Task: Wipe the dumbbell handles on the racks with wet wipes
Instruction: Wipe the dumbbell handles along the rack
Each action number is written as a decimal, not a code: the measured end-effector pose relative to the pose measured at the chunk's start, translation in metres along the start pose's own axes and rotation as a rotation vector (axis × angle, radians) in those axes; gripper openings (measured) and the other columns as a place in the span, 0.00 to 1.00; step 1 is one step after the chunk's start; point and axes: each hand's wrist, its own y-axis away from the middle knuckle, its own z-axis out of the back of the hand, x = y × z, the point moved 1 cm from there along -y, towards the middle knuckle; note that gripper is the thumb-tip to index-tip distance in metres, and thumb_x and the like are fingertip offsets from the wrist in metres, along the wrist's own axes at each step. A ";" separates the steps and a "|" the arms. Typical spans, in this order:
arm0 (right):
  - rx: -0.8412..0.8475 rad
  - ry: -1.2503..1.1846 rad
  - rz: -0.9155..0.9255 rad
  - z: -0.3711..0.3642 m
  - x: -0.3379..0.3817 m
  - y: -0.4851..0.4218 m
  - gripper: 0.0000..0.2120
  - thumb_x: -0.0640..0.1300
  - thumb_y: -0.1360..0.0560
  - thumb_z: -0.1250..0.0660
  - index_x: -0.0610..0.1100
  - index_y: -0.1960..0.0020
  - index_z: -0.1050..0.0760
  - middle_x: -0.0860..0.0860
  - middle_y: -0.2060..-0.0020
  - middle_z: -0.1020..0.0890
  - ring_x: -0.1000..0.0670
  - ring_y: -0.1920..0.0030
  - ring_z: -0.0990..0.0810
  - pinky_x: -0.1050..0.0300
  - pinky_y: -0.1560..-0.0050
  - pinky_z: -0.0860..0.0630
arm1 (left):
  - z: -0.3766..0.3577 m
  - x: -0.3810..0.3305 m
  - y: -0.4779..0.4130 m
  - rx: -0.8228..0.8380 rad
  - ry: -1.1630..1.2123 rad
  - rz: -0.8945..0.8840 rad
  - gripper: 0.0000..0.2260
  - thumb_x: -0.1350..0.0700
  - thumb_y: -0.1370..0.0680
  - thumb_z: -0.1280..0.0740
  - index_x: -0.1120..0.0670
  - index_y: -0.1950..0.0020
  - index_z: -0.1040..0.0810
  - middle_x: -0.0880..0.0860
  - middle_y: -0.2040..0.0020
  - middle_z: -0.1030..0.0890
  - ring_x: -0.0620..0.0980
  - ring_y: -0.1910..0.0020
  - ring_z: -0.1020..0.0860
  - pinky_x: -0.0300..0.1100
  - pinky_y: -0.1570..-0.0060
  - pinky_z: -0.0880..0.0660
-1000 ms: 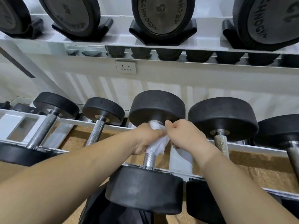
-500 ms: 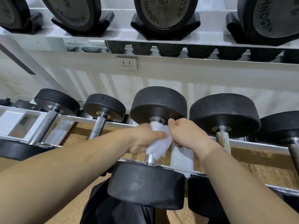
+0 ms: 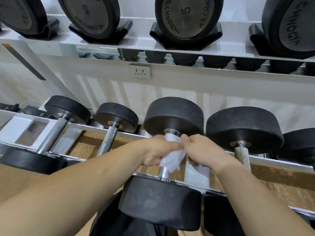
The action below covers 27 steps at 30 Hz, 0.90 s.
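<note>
A black dumbbell (image 3: 173, 114) lies across the lower white rack (image 3: 95, 127) in the middle of the view. Its steel handle (image 3: 164, 172) is wrapped in a white wet wipe (image 3: 173, 158). My left hand (image 3: 157, 150) grips the wipe round the handle from the left. My right hand (image 3: 198, 148) pinches the wipe's right edge near the far head. Only the handle's lowest part shows bare below the wipe. The near head (image 3: 160, 201) sits just below both hands.
Two smaller dumbbells (image 3: 54, 133) (image 3: 109, 137) lie to the left and a larger one (image 3: 242, 130) to the right on the same rack. An upper shelf (image 3: 141, 43) carries several more dumbbells. A wall socket (image 3: 140, 71) sits behind. Brown speckled floor shows beneath.
Both hands and the wipe stay on the handle, shifting only slightly along it. The view has drifted a little.
</note>
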 end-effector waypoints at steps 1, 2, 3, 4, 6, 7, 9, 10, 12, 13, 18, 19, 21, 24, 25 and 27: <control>-0.001 0.017 0.000 0.000 0.001 0.000 0.25 0.60 0.16 0.52 0.47 0.57 0.24 0.49 0.65 0.18 0.49 0.62 0.19 0.45 0.49 0.19 | 0.003 0.007 0.006 0.064 -0.038 0.047 0.13 0.57 0.19 0.29 0.60 0.36 0.21 0.62 0.43 0.15 0.59 0.43 0.16 0.55 0.41 0.20; -0.003 0.036 0.000 0.000 0.001 0.000 0.25 0.60 0.16 0.52 0.48 0.59 0.25 0.49 0.65 0.18 0.49 0.62 0.19 0.46 0.49 0.20 | 0.006 0.014 0.013 0.133 -0.086 0.100 0.14 0.55 0.19 0.30 0.59 0.35 0.22 0.61 0.40 0.16 0.58 0.40 0.17 0.55 0.37 0.22; -0.006 0.044 -0.001 -0.001 0.002 0.000 0.25 0.60 0.16 0.52 0.48 0.60 0.26 0.49 0.65 0.19 0.49 0.62 0.20 0.47 0.50 0.20 | 0.010 0.019 0.019 0.202 -0.119 0.141 0.14 0.55 0.19 0.30 0.58 0.35 0.22 0.60 0.39 0.16 0.57 0.39 0.17 0.54 0.35 0.23; -0.007 0.043 -0.002 0.000 0.002 0.000 0.25 0.60 0.16 0.52 0.48 0.60 0.27 0.49 0.66 0.19 0.50 0.63 0.20 0.48 0.52 0.20 | 0.013 0.022 0.023 0.262 -0.121 0.167 0.14 0.56 0.19 0.30 0.59 0.35 0.22 0.59 0.39 0.16 0.56 0.40 0.17 0.53 0.33 0.24; 0.002 0.043 -0.003 -0.001 0.003 0.000 0.25 0.60 0.16 0.52 0.48 0.61 0.27 0.50 0.67 0.19 0.50 0.64 0.20 0.51 0.55 0.21 | 0.016 0.021 0.027 0.310 -0.105 0.176 0.15 0.57 0.19 0.29 0.60 0.33 0.22 0.59 0.38 0.17 0.55 0.40 0.18 0.52 0.32 0.25; 0.009 0.048 0.001 -0.001 0.004 -0.001 0.25 0.60 0.16 0.52 0.48 0.61 0.27 0.50 0.67 0.19 0.50 0.65 0.21 0.51 0.55 0.22 | 0.015 0.017 0.026 0.293 -0.112 0.161 0.16 0.57 0.19 0.29 0.60 0.33 0.23 0.60 0.38 0.17 0.55 0.41 0.17 0.52 0.33 0.24; 0.024 0.070 0.008 -0.003 0.002 -0.003 0.24 0.60 0.15 0.52 0.49 0.59 0.27 0.49 0.65 0.19 0.50 0.63 0.21 0.49 0.51 0.21 | 0.010 0.006 0.015 0.182 -0.103 0.105 0.13 0.57 0.19 0.29 0.60 0.36 0.21 0.60 0.43 0.15 0.55 0.46 0.16 0.51 0.42 0.19; 0.028 0.075 0.010 -0.003 0.001 -0.004 0.24 0.60 0.15 0.53 0.49 0.58 0.27 0.49 0.63 0.19 0.49 0.61 0.21 0.47 0.47 0.20 | 0.007 -0.001 0.007 0.119 -0.070 0.065 0.11 0.58 0.20 0.29 0.60 0.38 0.20 0.60 0.47 0.14 0.55 0.50 0.15 0.50 0.50 0.17; 0.016 0.055 0.008 -0.004 0.000 -0.006 0.23 0.61 0.16 0.54 0.52 0.57 0.27 0.50 0.61 0.20 0.48 0.57 0.20 0.43 0.42 0.21 | 0.003 -0.012 -0.006 0.046 0.045 0.027 0.13 0.61 0.21 0.27 0.63 0.38 0.21 0.63 0.50 0.14 0.57 0.54 0.14 0.49 0.58 0.17; 0.000 0.049 0.009 -0.003 0.001 -0.006 0.24 0.61 0.16 0.55 0.52 0.57 0.27 0.50 0.61 0.20 0.47 0.56 0.19 0.42 0.41 0.21 | 0.002 -0.014 -0.009 0.045 0.093 0.022 0.15 0.62 0.22 0.27 0.64 0.37 0.21 0.63 0.49 0.15 0.58 0.53 0.14 0.50 0.57 0.18; -0.010 0.042 -0.003 -0.001 0.002 -0.002 0.28 0.62 0.15 0.56 0.48 0.55 0.23 0.48 0.63 0.17 0.48 0.58 0.17 0.43 0.44 0.19 | 0.003 0.003 0.007 0.277 0.201 0.141 0.10 0.55 0.16 0.36 0.60 0.43 0.19 0.57 0.53 0.14 0.51 0.59 0.14 0.44 0.61 0.18; -0.002 0.055 0.000 -0.001 0.003 -0.001 0.29 0.61 0.15 0.56 0.47 0.56 0.23 0.47 0.63 0.17 0.48 0.59 0.17 0.46 0.46 0.19 | 0.005 0.009 0.011 0.338 0.190 0.185 0.12 0.54 0.16 0.36 0.59 0.45 0.17 0.57 0.53 0.14 0.51 0.58 0.14 0.44 0.59 0.17; 0.023 0.078 0.007 -0.002 0.002 -0.002 0.32 0.61 0.16 0.56 0.43 0.57 0.22 0.44 0.64 0.14 0.45 0.61 0.15 0.49 0.53 0.20 | 0.008 0.018 0.018 0.424 0.106 0.233 0.12 0.55 0.16 0.36 0.58 0.42 0.15 0.57 0.47 0.14 0.52 0.50 0.15 0.45 0.47 0.18; 0.050 0.109 0.013 -0.005 -0.003 -0.006 0.35 0.61 0.17 0.57 0.38 0.55 0.21 0.43 0.64 0.13 0.43 0.60 0.14 0.50 0.55 0.21 | 0.010 0.016 0.016 0.442 0.010 0.196 0.13 0.56 0.16 0.35 0.57 0.32 0.21 0.56 0.41 0.17 0.53 0.42 0.19 0.46 0.39 0.20; 0.047 0.117 0.017 -0.006 -0.005 -0.007 0.35 0.62 0.17 0.57 0.38 0.54 0.21 0.42 0.63 0.13 0.44 0.62 0.14 0.50 0.56 0.21 | 0.009 0.009 0.012 0.364 -0.016 0.149 0.11 0.57 0.16 0.34 0.57 0.35 0.21 0.56 0.45 0.15 0.52 0.46 0.17 0.46 0.45 0.18; 0.030 0.115 0.025 -0.006 -0.007 -0.009 0.34 0.61 0.16 0.57 0.41 0.54 0.21 0.42 0.63 0.14 0.46 0.63 0.15 0.50 0.54 0.19 | 0.007 -0.007 -0.002 0.143 0.025 0.044 0.09 0.58 0.19 0.30 0.59 0.40 0.20 0.58 0.52 0.14 0.54 0.54 0.15 0.49 0.54 0.17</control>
